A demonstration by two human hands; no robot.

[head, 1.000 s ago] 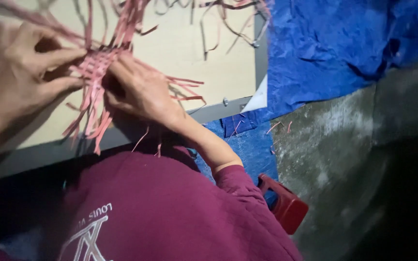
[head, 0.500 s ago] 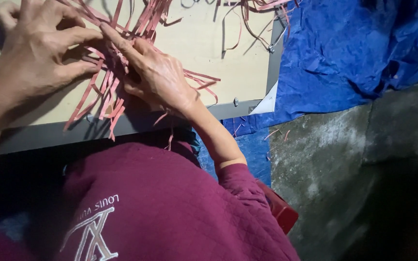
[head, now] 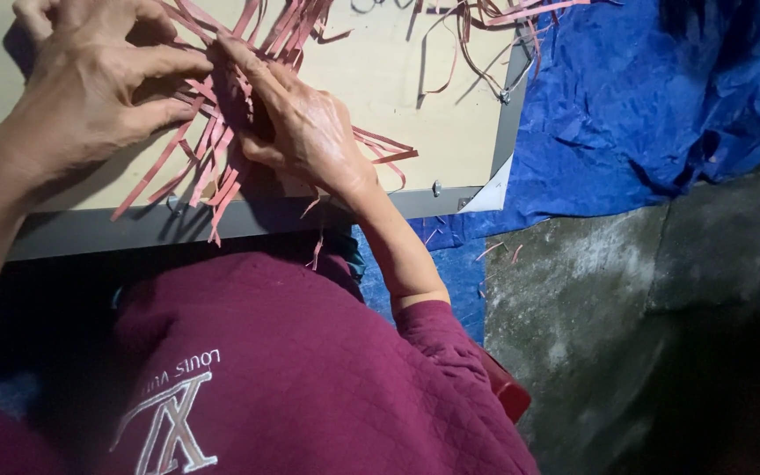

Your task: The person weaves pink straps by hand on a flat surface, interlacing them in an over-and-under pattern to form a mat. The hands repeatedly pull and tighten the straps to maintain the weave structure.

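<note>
Here my left hand (head: pixel 90 97) and right hand (head: pixel 296 127) sit on the desk (head: pixel 398 97), fingers clamped on the pink strips (head: pixel 222 149) to keep the weave tight, blue tarp (head: pixel 653 97) beyond.

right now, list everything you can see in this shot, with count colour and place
strips: many, pinkish red, thin and flat, bunched under both hands, loose ends fanning over the board
board: one, pale tan, top half of the view, grey front edge
tarp: one, blue, crumpled, right of the board
floor: grey concrete, lower right, a few strip scraps near the tarp
red object: one, mostly hidden behind the right sleeve, kind unclear
top: one, maroon, quilted, pale print, bottom centre
left hand: on the strips, upper left, fingers curled
right hand: pinching the strips beside the left
</note>
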